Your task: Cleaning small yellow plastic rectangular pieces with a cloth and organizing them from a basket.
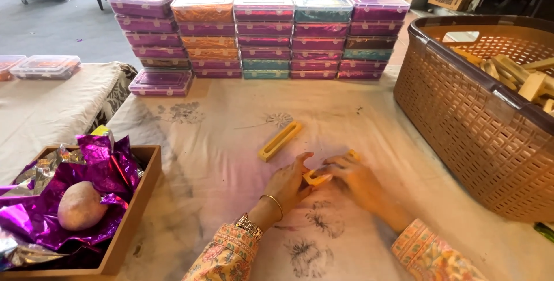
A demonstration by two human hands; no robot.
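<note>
Both hands meet on a small yellow block point(316, 177) lying on the cream cloth-covered table point(231, 142): the left hand point(288, 185) pinches its near end between thumb and fingers, and the right hand point(358, 180) closes its fingertips over the far end. On the right stands a big brown woven plastic basket point(461, 125), loaded with pale yellow wooden pieces point(519, 76). Along the back edge sit stacks of clear-lidded plastic boxes point(259, 35) with purple, orange and teal contents. At the left a wooden tray point(135, 206) holds crumpled purple foil point(98, 171) and a rounded, potato-like lump point(81, 205). Just beyond the hands lies a long yellow slotted bar point(280, 140). The held block is short, mustard yellow, mostly hidden by fingers.
</note>
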